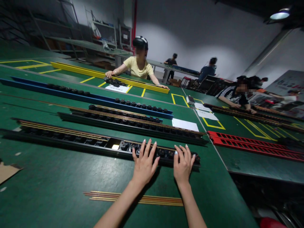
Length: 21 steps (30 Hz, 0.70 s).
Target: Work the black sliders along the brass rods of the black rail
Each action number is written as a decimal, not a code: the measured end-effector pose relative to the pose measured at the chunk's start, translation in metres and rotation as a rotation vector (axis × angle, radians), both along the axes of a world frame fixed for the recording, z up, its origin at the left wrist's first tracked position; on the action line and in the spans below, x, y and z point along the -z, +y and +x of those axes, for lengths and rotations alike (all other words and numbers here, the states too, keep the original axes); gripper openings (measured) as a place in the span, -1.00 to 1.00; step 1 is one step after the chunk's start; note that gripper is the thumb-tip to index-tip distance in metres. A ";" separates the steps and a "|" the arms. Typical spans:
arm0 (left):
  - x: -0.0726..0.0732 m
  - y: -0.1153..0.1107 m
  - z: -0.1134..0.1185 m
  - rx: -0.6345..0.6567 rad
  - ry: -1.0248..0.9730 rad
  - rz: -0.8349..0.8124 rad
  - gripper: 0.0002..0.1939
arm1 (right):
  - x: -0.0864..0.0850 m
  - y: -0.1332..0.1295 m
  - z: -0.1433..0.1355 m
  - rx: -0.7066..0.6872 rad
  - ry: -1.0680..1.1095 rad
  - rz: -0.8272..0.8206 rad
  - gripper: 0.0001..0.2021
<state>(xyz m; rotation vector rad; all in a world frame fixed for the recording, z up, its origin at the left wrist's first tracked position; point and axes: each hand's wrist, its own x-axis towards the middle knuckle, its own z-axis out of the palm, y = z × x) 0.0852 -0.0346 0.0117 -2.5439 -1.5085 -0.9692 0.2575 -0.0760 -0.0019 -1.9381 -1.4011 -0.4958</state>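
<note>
A long black channel rail [78, 147] lies across the green table, with black blocks and thin copper-coloured rods [64, 129] along its inside. Over its right part, my left hand [144, 164] rests with fingers spread across the rail and the blocks. My right hand [182, 163] is near the rail's right end, fingers apart and bent a little over it. Neither hand has anything in its grasp. Below the rail, several loose copper-coloured rods [161, 200] lie on the table, partly hidden by my forearms. A gap between blocks shows a bright spot left of my left hand.
Beyond lie a second black rail [133, 126], a blue rail [95, 98] and a yellow rail [142, 86] touched by a person opposite. White paper [185, 124] and red slotted rails [256, 146] are to the right. Cardboard [8, 172] sits at left.
</note>
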 end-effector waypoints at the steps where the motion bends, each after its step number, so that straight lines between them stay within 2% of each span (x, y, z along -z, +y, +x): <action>1: 0.000 0.000 0.000 0.001 -0.002 0.000 -0.45 | 0.000 0.000 0.000 0.000 0.001 0.001 -0.66; 11: -0.002 -0.002 0.000 -0.002 -0.011 -0.006 -0.45 | 0.000 0.000 0.000 0.003 -0.003 0.003 -0.65; 21: 0.000 -0.004 0.002 0.054 0.018 -0.002 -0.43 | 0.000 0.001 0.000 0.004 -0.005 0.010 -0.67</action>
